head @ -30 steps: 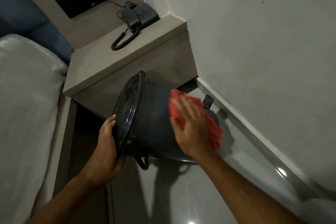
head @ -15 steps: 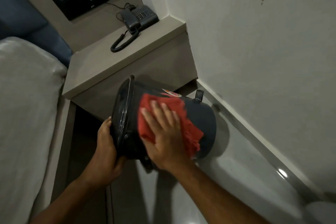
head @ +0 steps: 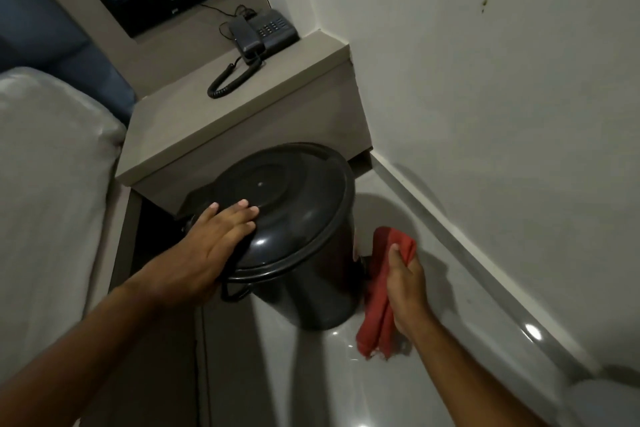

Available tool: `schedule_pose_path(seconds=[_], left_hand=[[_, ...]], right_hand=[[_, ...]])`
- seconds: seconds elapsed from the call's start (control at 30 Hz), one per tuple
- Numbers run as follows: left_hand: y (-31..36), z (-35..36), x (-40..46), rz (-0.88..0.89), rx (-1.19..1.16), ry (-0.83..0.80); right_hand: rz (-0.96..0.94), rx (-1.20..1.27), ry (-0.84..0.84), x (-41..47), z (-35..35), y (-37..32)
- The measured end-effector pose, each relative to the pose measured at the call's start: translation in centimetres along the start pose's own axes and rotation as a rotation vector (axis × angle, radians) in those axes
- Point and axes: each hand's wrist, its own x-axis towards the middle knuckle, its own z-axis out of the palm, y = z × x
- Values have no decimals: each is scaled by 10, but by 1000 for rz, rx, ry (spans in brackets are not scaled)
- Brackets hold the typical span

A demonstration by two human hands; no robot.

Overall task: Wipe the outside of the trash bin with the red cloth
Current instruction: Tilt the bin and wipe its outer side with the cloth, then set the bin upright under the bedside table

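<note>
The right hand's fingers (head: 398, 255) are clenched round the bunched red cloth (head: 379, 302), which hangs down from the fist and lies against the right flank of the trash bin (head: 304, 291), low on the wall near where the pedal bracket shows; a second ago that same hand lay flat, palm spread over the cloth, rubbing the bin's side while the bin was tipped over toward the person. The left hand's fingers (head: 239, 213) are now laid out straight and released on top of the lid (head: 287, 194), pressing down rather than grasping, where before they cupped the rim from the left to hold the tilted bin. So the bin has been swung back upright: it stands on the glossy grey floor (head: 346, 374), just in front of the bedside shelf (head: 242, 121) that carries the telephone (head: 263, 33), with the wall (head: 485, 114) well to its right and the bed (head: 52, 166) to its left. My reading is that the upper side has had its pass and the work is moving round to the right and rear of the wall, the left hand (head: 207, 253) steadying from above; the lid and the near face look unwiped as yet
</note>
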Motion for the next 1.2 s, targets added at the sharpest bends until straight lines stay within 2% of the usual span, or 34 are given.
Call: schedule_pose_path(seconds=[0.07, 0.3, 0.5, 0.6, 0.77, 0.87, 0.93, 1.0, 1.03, 1.07, 1.1, 1.13, 1.17, 1.2], left_hand=[[4, -5, 6, 7, 44, -30], [12, 9, 15, -134, 173, -120], [13, 15, 17, -190, 104, -112], [9, 19, 16, -167, 101, -115], [-1, 13, 14, -138, -22, -157], [-5, -7, 17, -163, -187, -216], [-2, -31, 20, -231, -312, -223], [6, -61, 26, -462, -603, -145], [12, -80, 30, -624, -911, -78], [12, -108, 32, -789, -1340, 13], [17, -129, 36, -880, -1792, 121], [15, -150, 36, -900, -2241, 230], [9, -171, 34, -925, -2557, 313], [1, -192, 28, -983, -2745, 350]], right_hand=[[25, 25, 4, 2, -6, -7], [50, 140, 119, 19, -31, -24], [20, 220, 63, 17, -26, -39], [-86, 205, 43, 6, -4, -56], [-361, 34, 52, -10, 60, -151], [-419, -81, 78, -38, 98, -216], [-393, -57, 52, -66, 121, -251], [-314, 12, -50, -98, 141, -276], [-238, 67, -112, -113, 149, -286], [-135, 129, -181, -128, 163, -300], [-31, 206, -251, -140, 169, -305], [72, 264, -305, -153, 178, -316], [147, 307, -358, -164, 189, -327], [199, 332, -397, -176, 198, -339]])
